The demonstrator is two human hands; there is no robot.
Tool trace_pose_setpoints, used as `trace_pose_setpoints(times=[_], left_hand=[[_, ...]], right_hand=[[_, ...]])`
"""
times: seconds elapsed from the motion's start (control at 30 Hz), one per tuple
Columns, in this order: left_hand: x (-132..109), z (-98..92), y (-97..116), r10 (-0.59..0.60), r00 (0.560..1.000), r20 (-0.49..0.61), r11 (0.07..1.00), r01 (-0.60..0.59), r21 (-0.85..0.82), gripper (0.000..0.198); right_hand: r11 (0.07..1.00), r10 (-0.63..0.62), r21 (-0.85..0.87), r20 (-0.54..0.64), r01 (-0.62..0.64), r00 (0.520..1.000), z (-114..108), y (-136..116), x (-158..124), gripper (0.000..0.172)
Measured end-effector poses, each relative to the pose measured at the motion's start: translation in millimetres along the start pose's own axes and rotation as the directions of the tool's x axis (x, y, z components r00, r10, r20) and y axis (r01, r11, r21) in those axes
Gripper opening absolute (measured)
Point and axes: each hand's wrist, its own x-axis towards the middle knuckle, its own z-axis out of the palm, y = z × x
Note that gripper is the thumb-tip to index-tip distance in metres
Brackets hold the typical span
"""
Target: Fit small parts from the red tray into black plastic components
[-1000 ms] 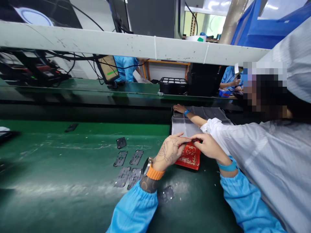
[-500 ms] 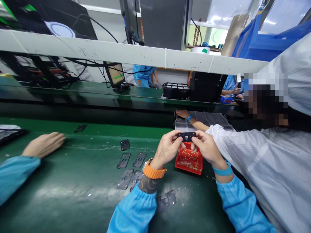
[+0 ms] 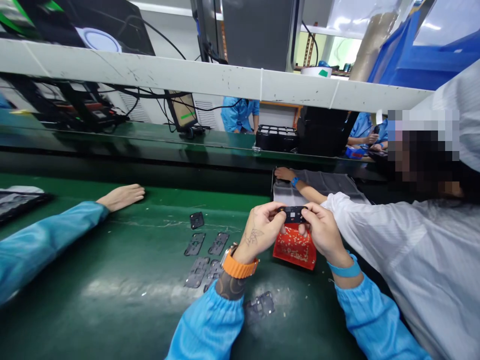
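Black bracket (image 3: 293,214) sits pinched between our left hand (image 3: 262,231) and right hand (image 3: 320,231), held just above the red tray (image 3: 296,248) on the green belt (image 3: 112,280). We judge steady fingertip grips on both ends, level over the tray, serve best.

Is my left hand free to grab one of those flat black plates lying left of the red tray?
Probably not yet: the left hand and right hand both pinch a small black part. The flat black plates lie close and uncovered beside the red tray.
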Motion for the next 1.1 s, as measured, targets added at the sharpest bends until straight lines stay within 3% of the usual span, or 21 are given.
trace_pose_setpoints(times=[0.37, 0.6, 0.83, 1.1], left_hand=[[-1.3, -2.6, -1.9, -0.021, 1.000, 0.018, 0.999, 0.022, -0.032, 0.018], [-3.0, -1.3, 0.0, -0.007, 1.000, 0.019, 1.000, 0.007, -0.012, 0.032], [-3.5, -2.8, 5.0, -0.058, 0.990, 0.131, 0.964, 0.090, -0.252, 0.037], [-2.4, 1.9, 2.3, -0.142, 0.989, 0.026, 0.969, 0.145, -0.202, 0.029]], right_hand=[[0.999, -0.041, -0.007, 0.041, 0.041, 0.998, -2.3, -11.8, -2.5, 0.029], [1.000, -0.013, -0.021, -0.040, 0.012, 0.999, 1.0, -5.8, -4.0, 0.024], [0.995, -0.037, -0.092, -0.051, 0.032, 0.998, 0.7, -11.7, -5.4, 0.027], [0.993, -0.052, -0.105, -0.058, 0.045, 0.997, 2.0, -11.1, -7.2, 0.024]])
